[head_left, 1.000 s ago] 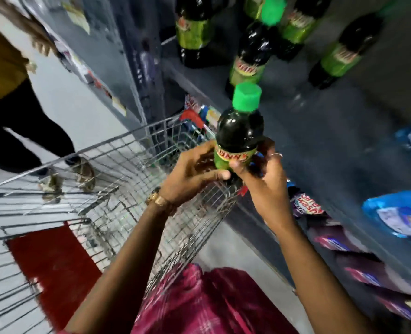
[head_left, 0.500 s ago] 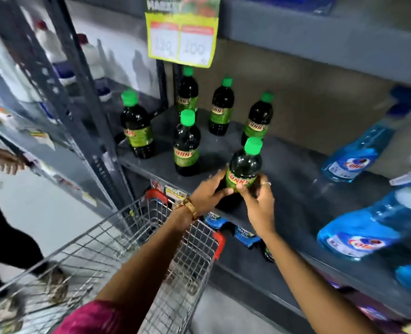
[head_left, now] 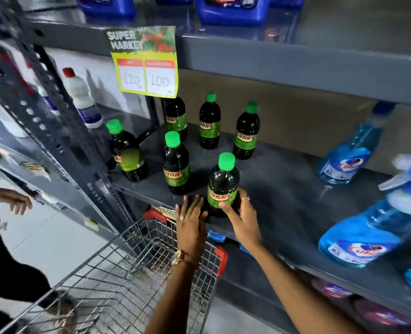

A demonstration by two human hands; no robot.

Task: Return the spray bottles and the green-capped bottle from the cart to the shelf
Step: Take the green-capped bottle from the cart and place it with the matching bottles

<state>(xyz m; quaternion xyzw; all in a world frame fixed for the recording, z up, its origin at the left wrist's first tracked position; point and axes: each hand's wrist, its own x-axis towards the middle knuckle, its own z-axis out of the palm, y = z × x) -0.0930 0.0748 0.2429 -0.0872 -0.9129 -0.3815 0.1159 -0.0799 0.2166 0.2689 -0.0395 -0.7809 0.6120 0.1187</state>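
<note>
Grey shelf (head_left: pixel 284 189), near edge: green-capped bottle (head_left: pixel 222 186) upright, right hand (head_left: pixel 241 216) fingers clamped on its base, left hand (head_left: pixel 191 220) fingers apart and flat beside it; risk: a snagged release could tip it off into the cart (head_left: pixel 117 280).

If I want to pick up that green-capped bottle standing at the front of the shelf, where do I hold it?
Hold the green-capped bottle around its labelled middle, reaching in from the open front of the shelf. It stands upright and the body is round and widest there, so fingers wrap well. The right hand already touches that part, while the left hand lies open beside it. The cap is probably too small for a sure grip.
</note>
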